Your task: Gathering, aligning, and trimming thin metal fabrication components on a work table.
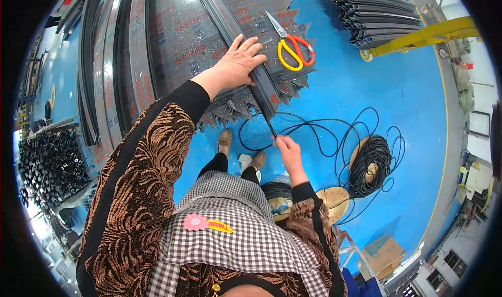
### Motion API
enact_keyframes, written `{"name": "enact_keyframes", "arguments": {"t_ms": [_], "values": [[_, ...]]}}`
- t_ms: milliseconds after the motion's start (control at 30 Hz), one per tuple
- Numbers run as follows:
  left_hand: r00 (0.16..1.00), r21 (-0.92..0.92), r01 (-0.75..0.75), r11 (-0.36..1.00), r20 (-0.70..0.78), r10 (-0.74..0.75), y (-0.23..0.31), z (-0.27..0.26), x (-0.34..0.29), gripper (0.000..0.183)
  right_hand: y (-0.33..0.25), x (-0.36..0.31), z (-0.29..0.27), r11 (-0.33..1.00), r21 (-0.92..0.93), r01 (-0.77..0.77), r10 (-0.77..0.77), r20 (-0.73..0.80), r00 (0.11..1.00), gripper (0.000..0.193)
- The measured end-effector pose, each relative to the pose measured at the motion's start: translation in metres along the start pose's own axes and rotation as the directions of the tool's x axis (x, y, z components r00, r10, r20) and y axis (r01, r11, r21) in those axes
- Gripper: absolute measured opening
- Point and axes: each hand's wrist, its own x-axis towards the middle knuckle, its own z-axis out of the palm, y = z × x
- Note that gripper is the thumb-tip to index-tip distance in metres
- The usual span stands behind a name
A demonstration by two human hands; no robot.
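Observation:
A long dark metal profile (265, 92) lies lengthwise on a stack of profiles, its near end jutting past the stack's edge. My left hand (236, 65) rests flat across it with the fingers spread. Just off that end, my right hand (288, 149) is closed in a pinch on a thin black rubber strip (270, 128), which runs up to the profile's end. Right of my left hand, scissors (284, 37) with one yellow and one red handle lie on the stack, blades apart from both hands.
Black cord (327, 123) loops over the blue floor to a coil (370, 163) at the right. More profiles (379, 14) are piled at the far right beside a yellow metal frame (423, 38). Bundled profiles (55, 163) stand at the left. A cardboard box (384, 255) sits lower right.

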Motion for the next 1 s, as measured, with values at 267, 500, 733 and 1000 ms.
{"name": "enact_keyframes", "arguments": {"t_ms": [267,500,733,1000], "values": [[1.0,-0.02,0.002,1.0,-0.017,-0.002,0.002,0.005,0.006,0.068,-0.017,0.026,0.017,1.0,0.016,0.018,-0.018,0.01,1.0,0.016],[0.999,0.006,0.025,1.0,-0.034,-0.025,-0.005,0.004,-0.003,0.068,0.0,0.003,0.001,0.987,0.094,-0.131,0.126,0.067,0.99,0.018],[1.0,-0.038,0.007,0.999,-0.028,-0.008,-0.002,0.005,-0.003,0.069,-0.023,0.014,0.003,0.997,-0.019,-0.073,0.075,0.126,0.989,0.018],[0.999,-0.019,-0.009,1.0,-0.031,0.008,0.002,0.0,0.001,0.066,-0.029,0.024,0.015,0.991,-0.128,0.027,-0.026,0.007,1.0,0.017]]}}
